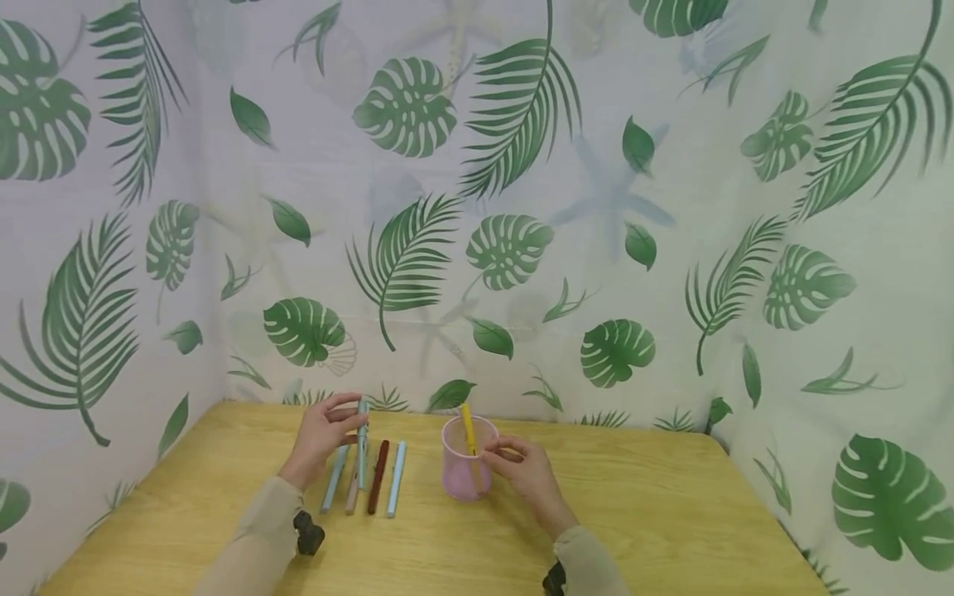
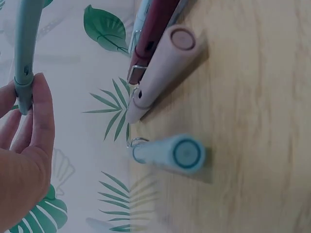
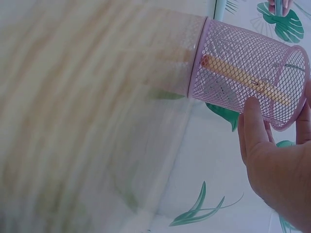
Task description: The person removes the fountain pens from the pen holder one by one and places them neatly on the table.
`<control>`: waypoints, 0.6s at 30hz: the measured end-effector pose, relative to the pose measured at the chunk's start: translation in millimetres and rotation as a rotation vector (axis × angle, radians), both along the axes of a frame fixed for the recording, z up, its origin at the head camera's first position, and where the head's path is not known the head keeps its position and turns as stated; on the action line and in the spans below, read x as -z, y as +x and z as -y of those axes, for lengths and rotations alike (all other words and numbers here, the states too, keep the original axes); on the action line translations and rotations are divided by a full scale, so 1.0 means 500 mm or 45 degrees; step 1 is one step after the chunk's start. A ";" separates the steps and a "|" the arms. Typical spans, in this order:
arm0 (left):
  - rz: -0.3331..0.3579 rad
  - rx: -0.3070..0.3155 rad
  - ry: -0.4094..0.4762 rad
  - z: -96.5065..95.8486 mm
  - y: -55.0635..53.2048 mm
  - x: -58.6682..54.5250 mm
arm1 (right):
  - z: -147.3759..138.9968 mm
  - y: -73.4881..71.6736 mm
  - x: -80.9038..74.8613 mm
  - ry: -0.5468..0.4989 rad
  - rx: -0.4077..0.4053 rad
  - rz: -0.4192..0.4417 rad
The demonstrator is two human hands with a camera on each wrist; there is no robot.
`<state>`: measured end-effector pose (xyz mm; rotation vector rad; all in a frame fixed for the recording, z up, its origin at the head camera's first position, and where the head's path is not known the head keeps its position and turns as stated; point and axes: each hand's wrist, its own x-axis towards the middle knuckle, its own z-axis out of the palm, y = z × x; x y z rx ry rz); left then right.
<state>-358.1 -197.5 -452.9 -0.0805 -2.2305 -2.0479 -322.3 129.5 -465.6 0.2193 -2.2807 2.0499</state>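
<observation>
My left hand [image 1: 322, 439] holds a grey-green pen [image 1: 362, 465] upright, pinched near its upper end between thumb and fingers, as the left wrist view [image 2: 27, 48] also shows. Below and beside it, pens lie on the table: a light blue pen [image 1: 334, 480], a pale pink pen [image 1: 352, 495], a dark red pen [image 1: 378, 478] and another light blue pen [image 1: 397, 480]. A pink mesh pen holder [image 1: 456, 478] stands to their right with a yellow pen [image 1: 468, 426] leaning inside. At its right rim, my right hand [image 1: 527, 478] grips the holder, fingers against the mesh [image 3: 233, 73].
The wooden table [image 1: 641, 513] ends at a back edge close behind the pens and holder. Leaf-printed cloth [image 1: 417, 364] hangs behind it and on both sides. Dark wrist cameras [image 1: 308, 534] sit on both sleeves.
</observation>
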 end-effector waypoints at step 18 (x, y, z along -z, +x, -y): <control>0.094 0.051 -0.086 0.038 0.001 0.013 | 0.002 -0.004 0.001 0.025 0.011 0.007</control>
